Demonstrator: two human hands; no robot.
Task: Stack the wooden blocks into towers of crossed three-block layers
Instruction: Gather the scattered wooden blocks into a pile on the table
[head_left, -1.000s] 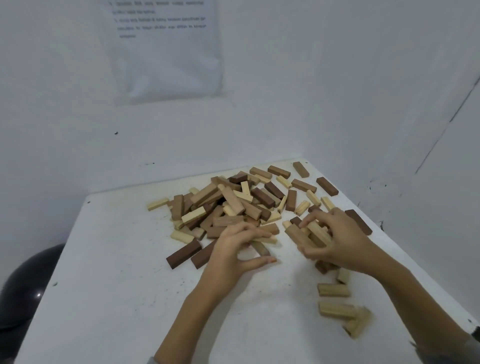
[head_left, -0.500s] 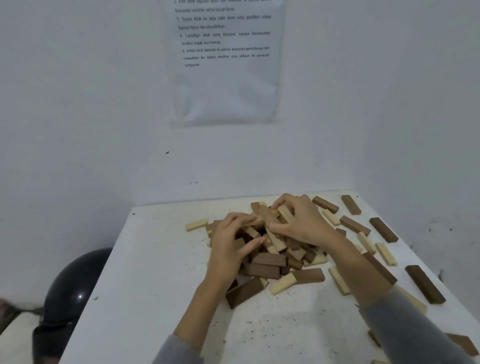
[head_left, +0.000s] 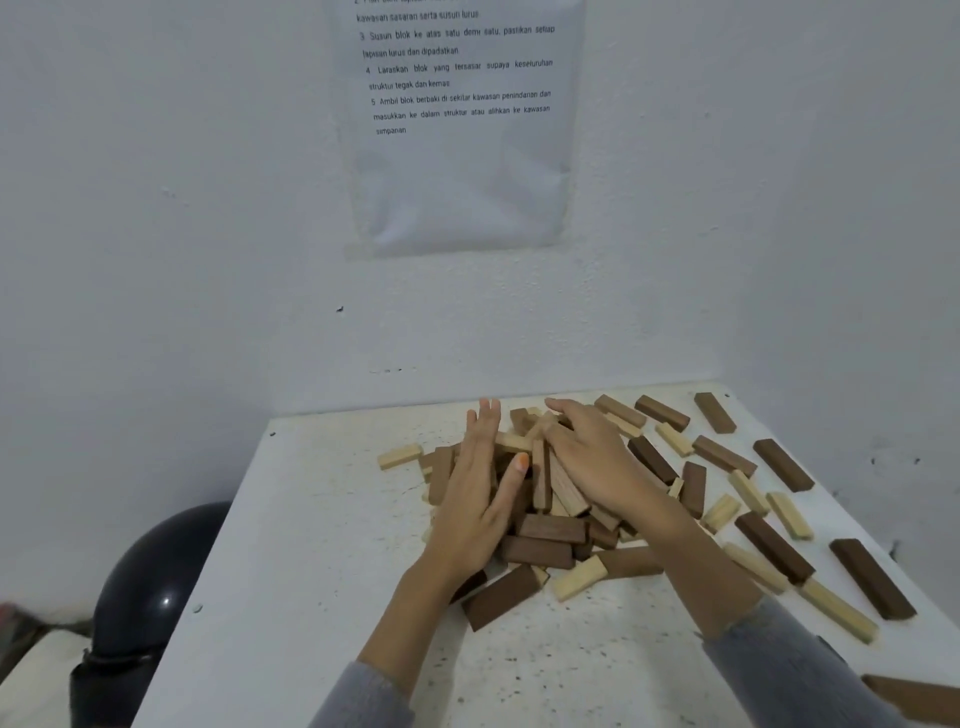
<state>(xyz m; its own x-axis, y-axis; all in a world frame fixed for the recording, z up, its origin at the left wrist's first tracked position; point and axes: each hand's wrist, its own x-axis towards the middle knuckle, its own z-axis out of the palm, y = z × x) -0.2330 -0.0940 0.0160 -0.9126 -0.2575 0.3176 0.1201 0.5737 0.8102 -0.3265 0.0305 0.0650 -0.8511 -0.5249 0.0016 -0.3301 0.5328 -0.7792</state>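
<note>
Beside the white table (head_left: 291, 571), at the far left, sits a dark rounded object (head_left: 150, 582). On the table a single light block (head_left: 399, 456) lies just left of the heap. Next comes the left hand (head_left: 475, 499), its fingers straight and together, laid flat against the left flank of the pile of wooden blocks (head_left: 550, 535), with the thumb stretched toward the pile; it grips nothing. The pile is a jumble of light and dark pieces lying at all angles in the middle of the table. The right hand (head_left: 592, 457) drapes over the pile's top from the other side, fingers bent down among the blocks; their tips are hidden, so I cannot tell whether they hold one. Further right, loose blocks (head_left: 748, 488) lie scattered flat toward the table's edge. No layer of three is laid and no tower stands in view, so I judge the stacking not yet begun, with the whole build left to do.
</note>
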